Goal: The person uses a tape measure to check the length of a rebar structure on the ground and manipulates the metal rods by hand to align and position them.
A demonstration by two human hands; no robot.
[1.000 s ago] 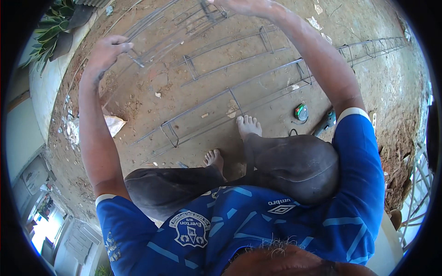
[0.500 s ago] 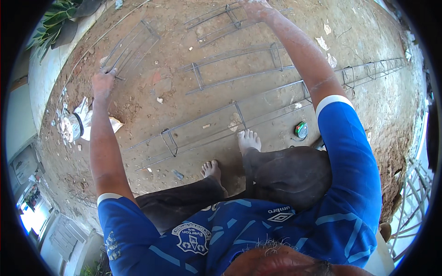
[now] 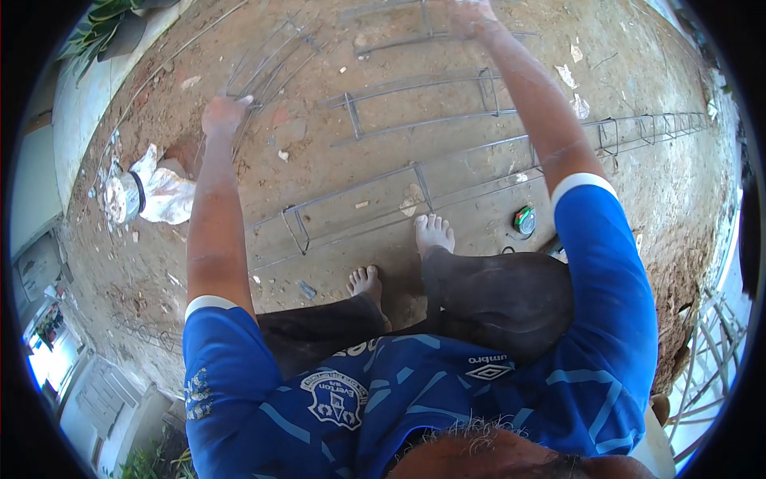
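My left hand (image 3: pixel 226 114) is closed around the near end of thin steel rods, part of a rebar cage (image 3: pixel 275 60) that is smeared by motion. At the top edge my right hand (image 3: pixel 471 16) grips the far rebar cage (image 3: pixel 428 24); its fingertips are blurred and partly cut off. Between my arms lies another rebar cage (image 3: pixel 353 116) with rectangular stirrups. A long rebar cage (image 3: pixel 420 180) stretches across the ground just beyond my bare feet (image 3: pixel 435 233), running under my right forearm toward the far right.
A green and black tape measure (image 3: pixel 524 219) lies right of my feet. Left of my left forearm is a white round container (image 3: pixel 124 198) beside a crumpled white bag (image 3: pixel 169 195). A potted plant (image 3: pixel 96 32) stands at the upper left. Sticks (image 3: pixel 710 359) lean at the lower right.
Both hands have moved to the right, the left one also slightly farther away. The rods at my left hand and the far cage have shifted right with them.
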